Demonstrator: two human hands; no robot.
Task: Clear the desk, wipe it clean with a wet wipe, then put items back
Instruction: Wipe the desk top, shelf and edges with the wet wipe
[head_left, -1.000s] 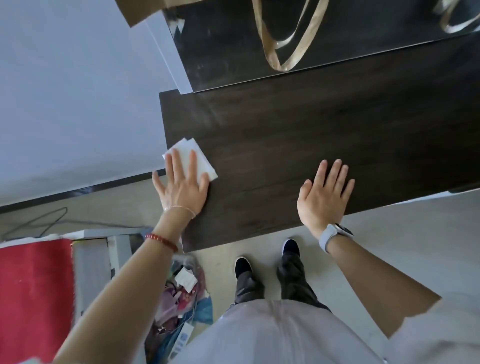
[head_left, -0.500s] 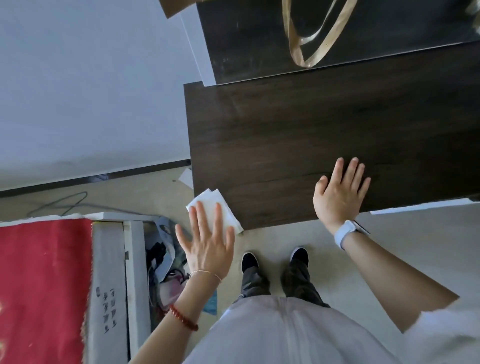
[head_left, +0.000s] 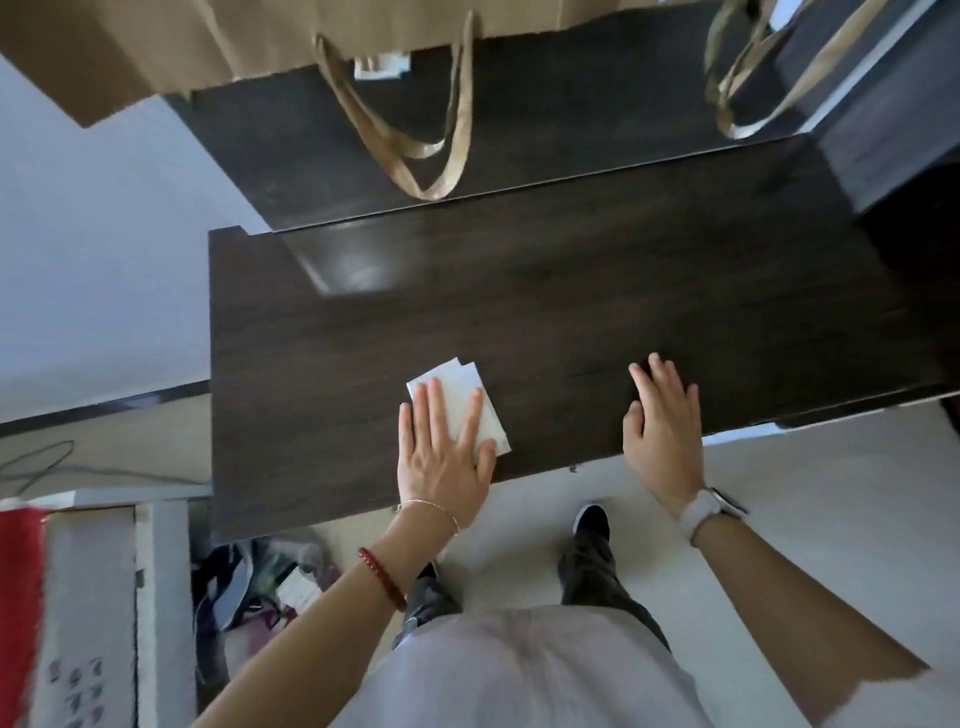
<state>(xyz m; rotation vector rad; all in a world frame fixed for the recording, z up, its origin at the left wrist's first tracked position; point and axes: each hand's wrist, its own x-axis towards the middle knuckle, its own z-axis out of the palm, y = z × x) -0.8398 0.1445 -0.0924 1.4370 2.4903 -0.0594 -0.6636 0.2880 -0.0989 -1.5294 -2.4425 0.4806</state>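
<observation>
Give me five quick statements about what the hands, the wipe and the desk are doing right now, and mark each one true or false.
1. The left hand presses flat on the white wipe. True.
2. The right hand holds a second wipe. False: it rests open and empty on the dark desk.
3. The wipe lies on the floor beside the desk. False: it lies on the desk top, near the front edge.
4. A white watch sits on the right wrist. True.
5. The paper bag stands on the wiped desk surface between the hands. False: it sits on the upper shelf behind, its handles hanging toward the desk.
</observation>
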